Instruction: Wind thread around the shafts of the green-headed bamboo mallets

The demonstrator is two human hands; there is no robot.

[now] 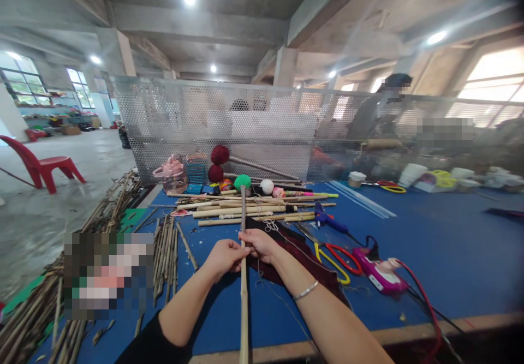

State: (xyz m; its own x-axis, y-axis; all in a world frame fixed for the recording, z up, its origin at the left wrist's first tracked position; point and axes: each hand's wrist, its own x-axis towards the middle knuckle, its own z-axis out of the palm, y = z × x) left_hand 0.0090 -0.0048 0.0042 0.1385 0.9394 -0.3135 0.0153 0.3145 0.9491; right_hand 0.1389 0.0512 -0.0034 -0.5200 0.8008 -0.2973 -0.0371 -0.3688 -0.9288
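Note:
A long bamboo stick (244, 309) runs upright through the middle of the head view, its upper part darker. My left hand (226, 257) is closed on it from the left, thumb and fingers pinched together. My right hand (260, 245) pinches the same stick from the right, slightly higher. A green ball (243, 182) shows right at the stick's far end; whether it is fixed there I cannot tell. A thin grey string (282, 298) trails below my right hand. Dark maroon cloth (295, 263) lies under my right forearm.
Scissors (338, 260), a blue glue gun (327, 219) and a magenta power strip (380, 271) with cords lie on the right. Several bamboo sticks (245, 209) and a bundle of twigs (166, 257) lie around. A perforated metal screen (176, 118) stands behind; a person is beyond it.

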